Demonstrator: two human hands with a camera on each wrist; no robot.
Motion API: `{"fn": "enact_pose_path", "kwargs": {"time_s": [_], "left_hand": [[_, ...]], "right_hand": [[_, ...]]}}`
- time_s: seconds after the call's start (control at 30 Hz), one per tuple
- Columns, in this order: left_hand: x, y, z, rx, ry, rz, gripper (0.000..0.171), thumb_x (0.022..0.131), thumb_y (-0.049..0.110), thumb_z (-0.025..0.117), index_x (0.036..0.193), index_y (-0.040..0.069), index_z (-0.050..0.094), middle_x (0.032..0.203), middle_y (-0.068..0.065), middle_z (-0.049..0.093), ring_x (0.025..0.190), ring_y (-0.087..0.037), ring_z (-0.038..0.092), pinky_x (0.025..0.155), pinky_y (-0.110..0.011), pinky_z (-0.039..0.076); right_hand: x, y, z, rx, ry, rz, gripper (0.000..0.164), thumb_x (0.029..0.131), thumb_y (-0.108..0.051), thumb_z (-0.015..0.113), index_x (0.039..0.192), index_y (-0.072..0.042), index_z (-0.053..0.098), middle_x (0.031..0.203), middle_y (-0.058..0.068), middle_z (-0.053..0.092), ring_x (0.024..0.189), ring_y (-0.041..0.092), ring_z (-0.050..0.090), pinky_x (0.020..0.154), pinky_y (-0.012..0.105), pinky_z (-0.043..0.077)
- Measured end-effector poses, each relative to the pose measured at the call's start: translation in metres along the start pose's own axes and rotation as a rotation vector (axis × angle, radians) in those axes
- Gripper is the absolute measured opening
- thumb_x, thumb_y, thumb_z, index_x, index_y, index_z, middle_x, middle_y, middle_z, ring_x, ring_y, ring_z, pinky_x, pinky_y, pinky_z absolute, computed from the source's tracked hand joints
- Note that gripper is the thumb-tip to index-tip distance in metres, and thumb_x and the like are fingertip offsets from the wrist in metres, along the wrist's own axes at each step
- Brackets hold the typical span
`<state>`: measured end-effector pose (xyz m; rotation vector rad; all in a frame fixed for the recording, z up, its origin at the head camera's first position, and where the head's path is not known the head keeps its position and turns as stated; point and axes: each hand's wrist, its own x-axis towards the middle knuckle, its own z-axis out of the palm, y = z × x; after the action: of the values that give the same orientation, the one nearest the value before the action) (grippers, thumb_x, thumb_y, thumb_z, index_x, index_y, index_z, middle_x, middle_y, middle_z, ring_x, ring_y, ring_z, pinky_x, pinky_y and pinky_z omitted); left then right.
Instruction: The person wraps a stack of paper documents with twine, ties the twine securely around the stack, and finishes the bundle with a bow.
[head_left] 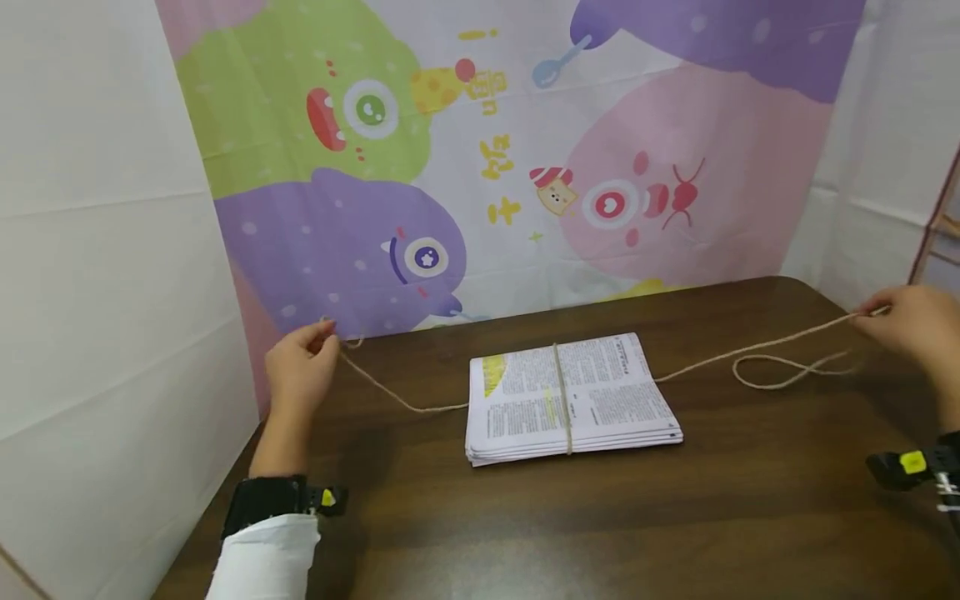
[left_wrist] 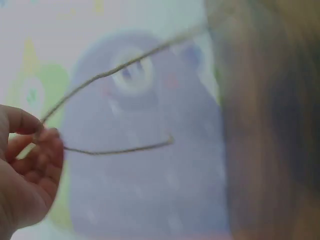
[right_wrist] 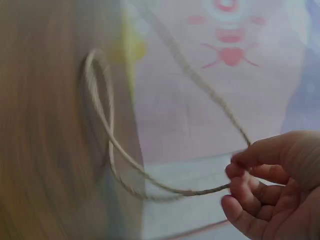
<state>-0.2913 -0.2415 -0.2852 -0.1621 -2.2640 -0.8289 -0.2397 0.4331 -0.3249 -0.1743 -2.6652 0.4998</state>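
A stack of printed papers point(head_left: 517, 408) lies on the brown table with a strand of twine point(head_left: 561, 392) across its top. Twine also runs out from beneath the stack on both sides. To the left, my left hand point(head_left: 302, 367) pinches one length of twine point(left_wrist: 105, 74) between thumb and fingers, and a short end hangs past the fingers. Far to the right, my right hand point(head_left: 911, 321) pinches the other length point(head_left: 757, 344), raised above the table. Its slack tail forms a loop point(right_wrist: 100, 95) below that hand.
The dark wooden table point(head_left: 600, 525) extends around the stack. Behind it hangs a cloth point(head_left: 517, 275) printed with cartoon monsters. White cloth point(head_left: 112, 250) closes off the left side, and more white sheeting point(head_left: 877, 167) hangs at the right.
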Motion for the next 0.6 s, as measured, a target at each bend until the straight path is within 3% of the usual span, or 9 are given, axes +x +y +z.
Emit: {"fn": "enact_pose_path", "kwargs": {"time_s": [0.07,0.1,0.13,0.2,0.3,0.37,0.53,0.6], "left_hand": [[0.004,0.026,0.022,-0.073,0.047,0.184,0.023,0.083,-0.002,0.061,0.101,-0.001,0.075,0.09,-0.016,0.073,0.075,-0.026,0.067,0.065,-0.02,0.047],[0.005,0.039,0.033,-0.113,0.037,0.268,0.022,0.081,-0.005,0.063,0.099,-0.002,0.075,0.087,-0.016,0.072,0.072,-0.026,0.067,0.064,-0.021,0.05],[0.007,0.054,0.045,-0.152,0.01,0.336,0.023,0.08,-0.008,0.064,0.099,-0.003,0.075,0.087,-0.015,0.073,0.072,-0.026,0.068,0.064,-0.025,0.052],[0.01,0.085,0.068,-0.219,-0.074,0.402,0.024,0.08,-0.009,0.066,0.101,-0.002,0.075,0.089,-0.014,0.073,0.073,-0.024,0.069,0.066,-0.032,0.055],[0.013,0.128,0.102,-0.288,-0.216,0.414,0.027,0.083,-0.005,0.069,0.108,0.001,0.074,0.098,-0.013,0.072,0.078,-0.023,0.069,0.068,-0.032,0.056],[0.014,0.154,0.125,-0.31,-0.309,0.389,0.029,0.085,-0.002,0.07,0.113,0.004,0.072,0.106,-0.012,0.07,0.083,-0.021,0.068,0.07,-0.027,0.055],[0.011,0.202,0.185,-0.308,-0.526,0.333,0.034,0.089,0.002,0.067,0.122,0.006,0.068,0.114,-0.009,0.068,0.086,-0.014,0.066,0.065,-0.018,0.049],[0.003,0.215,0.209,-0.28,-0.611,0.328,0.034,0.091,0.002,0.065,0.124,0.006,0.066,0.103,-0.009,0.07,0.076,-0.012,0.063,0.06,-0.019,0.045]], "right_hand": [[-0.003,-0.004,0.008,0.117,0.058,0.096,0.032,0.088,-0.012,0.055,0.099,0.018,0.061,0.077,0.03,0.062,0.065,0.035,0.059,0.056,0.038,0.044],[-0.005,-0.007,0.012,0.204,0.081,0.148,0.035,0.09,-0.012,0.052,0.103,0.019,0.06,0.071,0.024,0.063,0.062,0.029,0.061,0.056,0.034,0.047],[-0.005,-0.01,0.015,0.3,0.105,0.205,0.037,0.092,-0.013,0.05,0.104,0.021,0.059,0.064,0.015,0.064,0.058,0.02,0.061,0.053,0.029,0.048],[-0.005,-0.015,0.021,0.528,0.179,0.311,0.031,0.093,-0.014,0.05,0.091,0.011,0.066,0.054,-0.005,0.06,0.049,0.004,0.056,0.046,0.019,0.046],[-0.004,-0.017,0.03,0.854,0.285,0.415,0.022,0.092,-0.009,0.054,0.075,-0.014,0.066,0.051,-0.022,0.054,0.044,-0.003,0.054,0.043,0.015,0.046],[-0.004,-0.014,0.035,0.979,0.325,0.438,0.035,0.091,-0.005,0.057,0.066,-0.029,0.061,0.055,-0.02,0.057,0.047,-0.003,0.056,0.043,0.015,0.046],[-0.009,0.003,0.051,1.097,0.29,0.408,0.039,0.09,0.003,0.059,0.069,-0.029,0.065,0.061,-0.017,0.061,0.052,-0.001,0.058,0.044,0.017,0.047],[-0.012,0.01,0.057,1.103,0.265,0.401,0.039,0.09,0.003,0.059,0.07,-0.03,0.066,0.062,-0.017,0.062,0.054,0.0,0.059,0.044,0.018,0.048]]}}
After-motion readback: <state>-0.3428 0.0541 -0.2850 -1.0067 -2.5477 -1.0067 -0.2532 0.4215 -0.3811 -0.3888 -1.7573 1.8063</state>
